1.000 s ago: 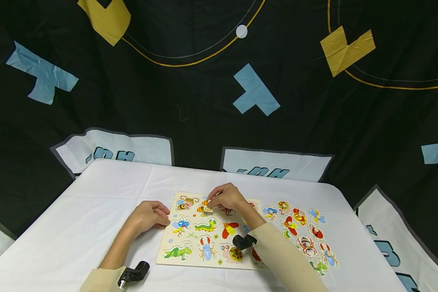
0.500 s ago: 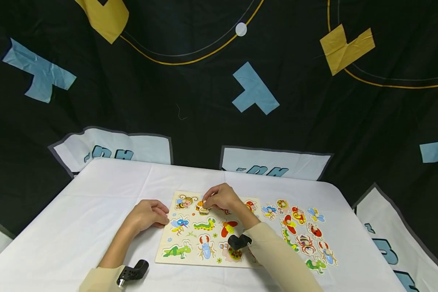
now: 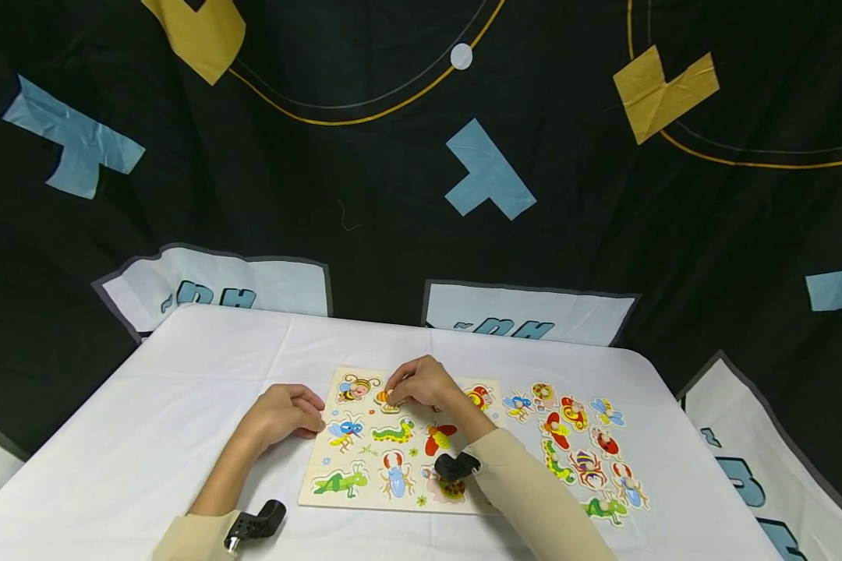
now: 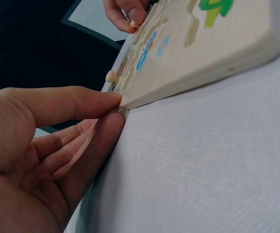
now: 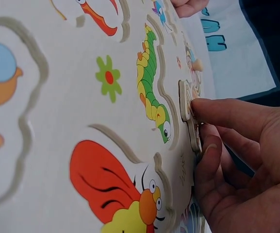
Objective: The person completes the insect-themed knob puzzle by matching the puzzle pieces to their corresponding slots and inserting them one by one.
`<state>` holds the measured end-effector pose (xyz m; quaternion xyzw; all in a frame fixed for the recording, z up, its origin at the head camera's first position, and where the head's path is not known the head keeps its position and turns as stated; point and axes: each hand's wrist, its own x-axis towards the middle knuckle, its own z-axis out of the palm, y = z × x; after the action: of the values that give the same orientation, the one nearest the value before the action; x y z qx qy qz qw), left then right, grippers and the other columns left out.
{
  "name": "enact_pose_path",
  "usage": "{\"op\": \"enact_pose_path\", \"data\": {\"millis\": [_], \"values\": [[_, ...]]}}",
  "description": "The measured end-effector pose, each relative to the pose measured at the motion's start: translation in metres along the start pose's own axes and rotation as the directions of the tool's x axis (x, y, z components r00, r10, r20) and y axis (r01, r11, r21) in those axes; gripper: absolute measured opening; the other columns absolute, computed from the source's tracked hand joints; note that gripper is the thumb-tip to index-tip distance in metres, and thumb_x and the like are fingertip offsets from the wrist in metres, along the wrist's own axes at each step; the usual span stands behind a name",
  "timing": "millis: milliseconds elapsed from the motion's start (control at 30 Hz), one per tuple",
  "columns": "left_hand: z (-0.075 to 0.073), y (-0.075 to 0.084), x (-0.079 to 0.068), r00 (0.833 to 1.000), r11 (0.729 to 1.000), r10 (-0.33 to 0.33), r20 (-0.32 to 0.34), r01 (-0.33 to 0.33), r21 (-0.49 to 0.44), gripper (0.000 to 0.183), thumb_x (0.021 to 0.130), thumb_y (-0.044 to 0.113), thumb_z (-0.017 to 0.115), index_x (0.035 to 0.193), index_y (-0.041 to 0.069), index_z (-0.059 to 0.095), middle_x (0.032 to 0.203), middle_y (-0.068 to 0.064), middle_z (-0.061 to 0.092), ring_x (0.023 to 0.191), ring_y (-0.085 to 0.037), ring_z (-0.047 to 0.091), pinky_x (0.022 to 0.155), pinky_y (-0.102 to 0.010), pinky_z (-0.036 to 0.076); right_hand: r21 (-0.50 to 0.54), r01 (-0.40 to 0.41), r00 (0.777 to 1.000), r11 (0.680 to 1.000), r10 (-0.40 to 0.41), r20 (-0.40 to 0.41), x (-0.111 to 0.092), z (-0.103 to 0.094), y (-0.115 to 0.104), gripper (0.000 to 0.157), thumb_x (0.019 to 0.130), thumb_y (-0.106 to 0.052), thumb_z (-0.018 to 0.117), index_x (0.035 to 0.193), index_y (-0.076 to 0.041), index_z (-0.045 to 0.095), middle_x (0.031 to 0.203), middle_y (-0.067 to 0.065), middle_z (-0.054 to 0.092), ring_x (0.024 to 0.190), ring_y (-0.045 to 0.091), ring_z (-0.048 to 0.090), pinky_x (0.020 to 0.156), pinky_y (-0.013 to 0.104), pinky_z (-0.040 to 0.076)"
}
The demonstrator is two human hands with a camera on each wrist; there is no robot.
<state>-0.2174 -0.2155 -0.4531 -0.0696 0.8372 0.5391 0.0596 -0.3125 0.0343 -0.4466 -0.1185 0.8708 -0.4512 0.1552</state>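
We listed first the wooden puzzle board (image 3: pixel 373 485), flat on the white-covered table (image 3: pixel 147 436), its recesses printed with insects. Item in hand: one striped, orange-and-yellow piece (image 3: pixel 386 399), pinched between the thumb and fingers of the right hand (image 3: pixel 424 382). It lay directly at those fingertips, in the board's far row — just right of the bee piece (image 3: pixel 353 389), whose knob (image 5: pixel 198 64) stood up, and beyond the caterpillar recess (image 3: pixel 394 432). The relation we marked as deciding was piece against board: in the right wrist view its edge stood proud of the board's surface, so we judged it set over its outline but not flush. Its long axis we could not tell, the fingers covering much of it. The right hand was plainly the nearer. The left hand (image 3: pixel 284 413) we found at the board's left edge, finger and thumb closed on that edge, near the piece yet apart from it. Further stock: loose insect pieces (image 3: pixel 589 471), lying on the table right of the board; a black backdrop (image 3: pixel 365 195) hung behind — blue and yellow shapes (image 3: pixel 491 171) upon it.
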Motion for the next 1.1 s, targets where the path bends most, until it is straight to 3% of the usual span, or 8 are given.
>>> {"op": "enact_pose_path", "data": {"millis": [1100], "values": [[-0.0001, 0.0006, -0.0003, 1.000, 1.000, 0.001, -0.005, -0.001, -0.002, 0.031, 0.072, -0.005, 0.081, 0.099, -0.006, 0.066, 0.073, -0.007, 0.069, 0.065, -0.017, 0.067, 0.062, -0.031, 0.060, -0.017, -0.042, 0.999, 0.999, 0.042, 0.000, -0.0021, 0.0000, 0.0000, 0.014, 0.072, -0.018, 0.089, 0.083, -0.017, 0.080, 0.082, -0.005, 0.074, 0.071, 0.013, 0.055, 0.057, 0.023, 0.041]]}}
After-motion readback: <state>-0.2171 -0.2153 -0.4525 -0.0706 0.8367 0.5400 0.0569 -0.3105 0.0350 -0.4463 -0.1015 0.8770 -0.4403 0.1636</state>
